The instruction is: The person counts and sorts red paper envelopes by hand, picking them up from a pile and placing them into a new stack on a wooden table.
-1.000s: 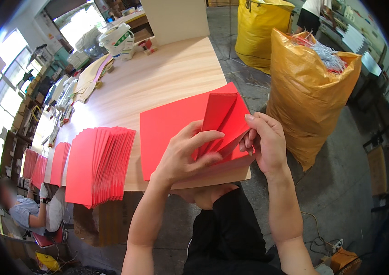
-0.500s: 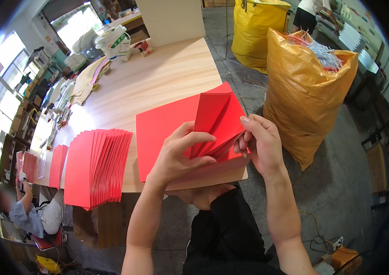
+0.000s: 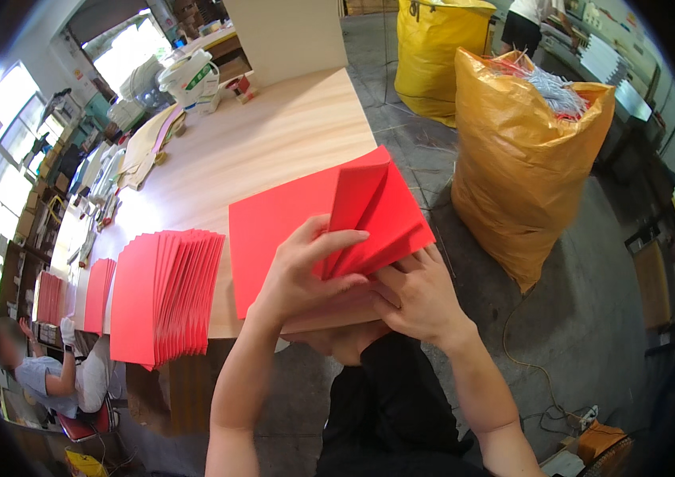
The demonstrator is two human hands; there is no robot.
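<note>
A folded red paper sheet point(image 3: 395, 219) stands partly raised above a larger flat red stack of sheets point(image 3: 270, 211) at the table's near right corner. My left hand point(image 3: 306, 262) is closed on its left part, thumb and forefinger round the fold. At the near right edge of the sheet, my right hand point(image 3: 425, 298) has its fingers stretched and apart, some tips hidden at the paper's edge. To the left lies a fanned pile of red folded sheets point(image 3: 164, 294), with a smaller red pile point(image 3: 99, 294) beside it.
The wooden table point(image 3: 298, 127) carries a white bucket point(image 3: 193, 79) and a tape roll at the back. Beyond its right edge stand an orange sack point(image 3: 524, 167) full of scraps and a yellow sack point(image 3: 441, 63). One person point(image 3: 51, 374) sits at far left; another stands at back right.
My right hand has let go of the sheet's right edge and moved left and down to its near edge, its fingers spreading. My left hand keeps its hold.
</note>
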